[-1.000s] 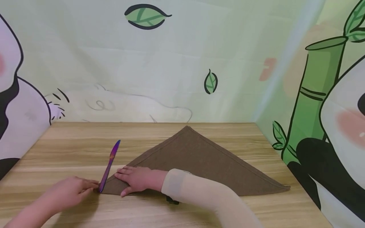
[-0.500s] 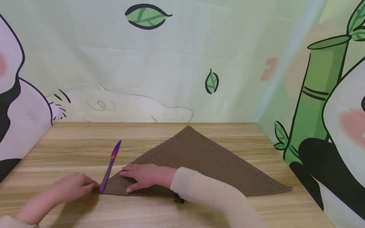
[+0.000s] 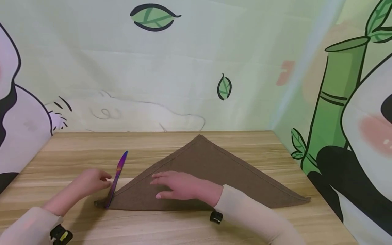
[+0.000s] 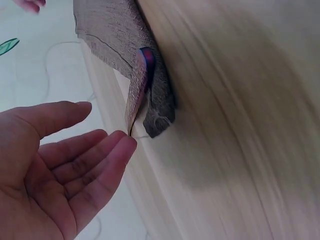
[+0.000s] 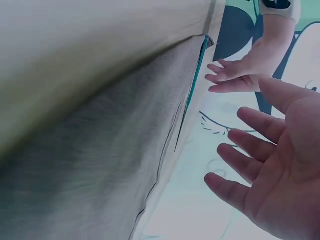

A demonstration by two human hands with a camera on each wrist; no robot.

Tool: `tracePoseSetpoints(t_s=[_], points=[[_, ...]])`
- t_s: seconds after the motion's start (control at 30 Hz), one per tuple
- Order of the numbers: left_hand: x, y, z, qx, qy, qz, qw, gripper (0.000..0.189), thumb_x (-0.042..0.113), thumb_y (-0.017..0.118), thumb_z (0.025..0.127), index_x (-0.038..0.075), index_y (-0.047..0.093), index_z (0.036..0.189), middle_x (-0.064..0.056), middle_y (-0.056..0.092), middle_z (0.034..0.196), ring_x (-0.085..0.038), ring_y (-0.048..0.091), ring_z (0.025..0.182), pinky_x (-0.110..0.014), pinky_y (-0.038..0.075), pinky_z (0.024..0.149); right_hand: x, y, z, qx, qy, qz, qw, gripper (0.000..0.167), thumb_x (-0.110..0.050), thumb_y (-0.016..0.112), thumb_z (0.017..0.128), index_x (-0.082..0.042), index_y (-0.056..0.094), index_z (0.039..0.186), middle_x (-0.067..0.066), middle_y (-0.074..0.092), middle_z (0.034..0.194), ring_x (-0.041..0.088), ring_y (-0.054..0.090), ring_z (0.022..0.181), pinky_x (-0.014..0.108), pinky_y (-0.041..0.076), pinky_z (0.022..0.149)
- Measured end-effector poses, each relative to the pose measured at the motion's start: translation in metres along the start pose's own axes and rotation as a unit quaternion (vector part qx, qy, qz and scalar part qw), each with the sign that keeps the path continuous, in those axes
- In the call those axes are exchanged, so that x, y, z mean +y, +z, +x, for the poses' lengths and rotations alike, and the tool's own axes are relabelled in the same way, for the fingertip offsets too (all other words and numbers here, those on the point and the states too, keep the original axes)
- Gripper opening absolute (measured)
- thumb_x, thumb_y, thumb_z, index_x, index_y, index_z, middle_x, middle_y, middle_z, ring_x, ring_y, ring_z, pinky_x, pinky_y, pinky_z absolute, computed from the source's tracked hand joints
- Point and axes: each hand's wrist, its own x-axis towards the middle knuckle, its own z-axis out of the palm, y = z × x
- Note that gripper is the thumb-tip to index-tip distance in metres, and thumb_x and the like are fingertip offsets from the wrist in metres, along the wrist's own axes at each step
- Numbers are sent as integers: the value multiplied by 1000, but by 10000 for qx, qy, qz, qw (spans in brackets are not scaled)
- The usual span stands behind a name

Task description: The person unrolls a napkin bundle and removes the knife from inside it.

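Observation:
A brown cloth (image 3: pixel 205 166), folded to a triangle, lies with its peak towards the wall. Across its left corner (image 3: pixel 100 203) lies a table knife (image 3: pixel 121 162) with a purple-blue rainbow sheen, blade end pointing away. My left hand (image 3: pixel 92 183) is raised just left of the knife, thumb apart from loosely bent fingers, holding nothing. In the left wrist view, the knife's rounded end (image 4: pixel 148 56) shows on the cloth tip, beyond the fingertips (image 4: pixel 127 145). Above the cloth's left half hovers my right hand (image 3: pixel 182 185), fingers spread and holding nothing.
The wooden table (image 3: pixel 82 146) runs back to a wall covering (image 3: pixel 171 75) printed with leaves, bamboo and pandas. Dark wrist cameras (image 3: pixel 216 217) are strapped at both sleeves.
My left hand has let go of the cloth's left corner and risen slightly; the corner now shows left of the knife. My right hand has lifted off the cloth and moved right.

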Motion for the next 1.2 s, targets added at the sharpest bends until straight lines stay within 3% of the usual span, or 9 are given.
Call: tracePoseSetpoints(t_s=[0.13, 0.3, 0.63, 0.73, 0.93, 1.2], points=[[1, -1, 7, -131, -395, -354, 9985, 39, 13, 66, 91, -19, 67, 114, -25, 76, 94, -25, 72, 79, -39, 60, 68, 5, 6, -18, 158, 72, 185, 9997, 48, -36, 54, 106, -16, 53, 150, 3, 43, 163, 20, 42, 152, 34, 38, 125], [1, -1, 14, -269, -890, -661, 9935, 43, 15, 67, 92, -21, 65, 115, -12, 74, 77, -15, 66, 69, -31, 56, 63, 13, 12, -37, 344, 154, 308, 9988, 46, -34, 56, 106, -14, 55, 147, 5, 47, 161, 23, 45, 150, 37, 39, 124], [-1, 0, 20, -303, -1342, -1572, 9779, 18, 8, 73, 88, -5, 71, 76, 6, 58, 59, -6, 57, 55, -22, 55, 56, 39, 19, -75, 594, 510, 607, 9951, 44, -31, 57, 105, -8, 58, 143, 12, 52, 156, 30, 50, 145, 46, 44, 120], [-2, 0, 19, -330, -1402, -1742, 9741, 18, 6, 74, 87, -6, 70, 74, 7, 58, 58, -6, 56, 55, -21, 55, 55, 45, 22, -87, 546, 666, 567, 9947, 46, -31, 58, 105, -7, 58, 144, 14, 53, 155, 32, 51, 144, 48, 44, 119], [0, 6, 19, -398, -1583, -2217, 9614, 20, 4, 73, 85, -16, 73, 86, -2, 70, 63, -7, 63, 57, -25, 59, 57, 64, 35, -118, 342, 1113, 452, 9922, 53, -32, 59, 104, -7, 51, 150, 16, 48, 159, 36, 48, 146, 52, 43, 119], [4, 7, 19, -474, -1981, -2611, 9436, 12, 0, 71, 83, -11, 70, 80, 2, 64, 58, -6, 59, 52, -20, 57, 54, 86, 40, -161, 449, 1588, 464, 9852, 60, -31, 62, 102, -2, 47, 152, 21, 43, 160, 44, 44, 146, 61, 42, 115]])
